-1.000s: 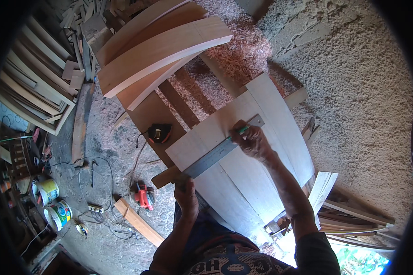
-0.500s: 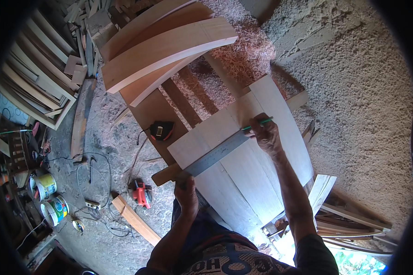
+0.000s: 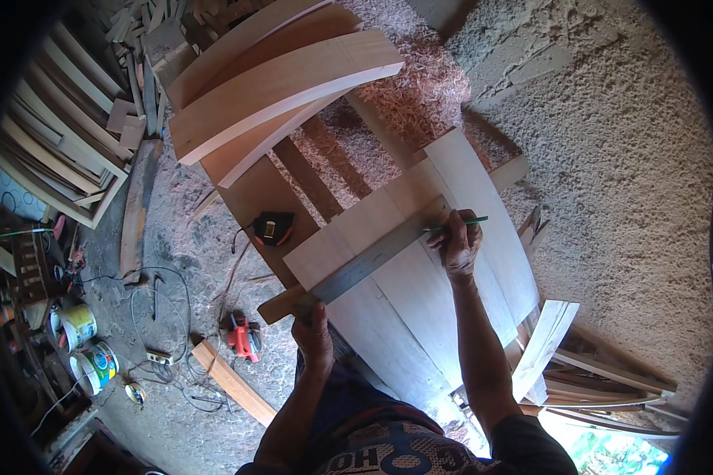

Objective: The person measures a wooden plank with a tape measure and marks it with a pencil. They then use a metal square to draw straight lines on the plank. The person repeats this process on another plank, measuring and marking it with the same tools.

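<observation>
A panel of pale boards (image 3: 408, 321) lies side by side in front of me. Across it, slanting up to the right, rests a try square with a grey metal blade (image 3: 364, 263) and a wooden stock (image 3: 280, 305) set against the panel's left edge. My left hand (image 3: 315, 340) is closed on the square where stock and blade meet, its thumb on top. Near the blade's far end, my right hand (image 3: 458, 249) pinches a green pencil (image 3: 475, 220). The pencil's tip is at the blade's near edge; whether it touches the wood I cannot tell.
A black tape measure (image 3: 273, 228) lies on the bench left of the panel. Curved timbers (image 3: 293, 83) are stacked beyond it. On the floor at left are a red power tool (image 3: 242, 339), cables, a hammer and buckets (image 3: 95, 366). Wood shavings (image 3: 428, 95) cover the far floor.
My right hand has come slightly nearer and to the right along the blade, uncovering its far end. The pencil lies more level. My left hand stays on the square.
</observation>
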The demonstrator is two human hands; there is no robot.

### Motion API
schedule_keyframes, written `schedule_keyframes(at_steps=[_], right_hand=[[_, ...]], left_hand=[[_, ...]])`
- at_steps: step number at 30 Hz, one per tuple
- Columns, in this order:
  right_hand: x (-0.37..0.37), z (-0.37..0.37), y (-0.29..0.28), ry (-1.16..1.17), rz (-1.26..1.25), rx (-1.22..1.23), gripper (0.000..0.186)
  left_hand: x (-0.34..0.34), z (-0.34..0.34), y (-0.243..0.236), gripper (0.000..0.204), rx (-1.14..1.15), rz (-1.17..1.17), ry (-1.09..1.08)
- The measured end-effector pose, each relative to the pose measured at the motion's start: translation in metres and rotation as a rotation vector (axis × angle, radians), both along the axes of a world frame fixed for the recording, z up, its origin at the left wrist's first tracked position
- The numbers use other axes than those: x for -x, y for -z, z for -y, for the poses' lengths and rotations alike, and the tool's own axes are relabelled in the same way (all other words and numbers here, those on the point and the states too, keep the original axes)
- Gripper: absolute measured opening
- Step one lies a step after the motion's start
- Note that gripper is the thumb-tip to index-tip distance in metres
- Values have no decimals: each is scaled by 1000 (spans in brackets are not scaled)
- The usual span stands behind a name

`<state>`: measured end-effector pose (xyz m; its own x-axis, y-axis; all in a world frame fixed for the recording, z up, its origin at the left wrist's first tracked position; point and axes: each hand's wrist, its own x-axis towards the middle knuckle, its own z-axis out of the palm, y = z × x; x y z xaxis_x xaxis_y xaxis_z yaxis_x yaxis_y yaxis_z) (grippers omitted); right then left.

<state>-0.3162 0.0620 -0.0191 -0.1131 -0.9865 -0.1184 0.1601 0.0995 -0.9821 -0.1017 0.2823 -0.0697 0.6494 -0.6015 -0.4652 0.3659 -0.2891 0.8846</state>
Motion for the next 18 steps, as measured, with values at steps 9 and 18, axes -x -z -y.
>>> schedule_keyframes(at_steps=[9,18], right_hand=[[1,0,2,-3,-40,-7,15],[-12,-3,-11,-55,-120,-56,20]], left_hand=[[-1,2,-4,48,-7,25,0],[3,4,-9,44,23,10,24]])
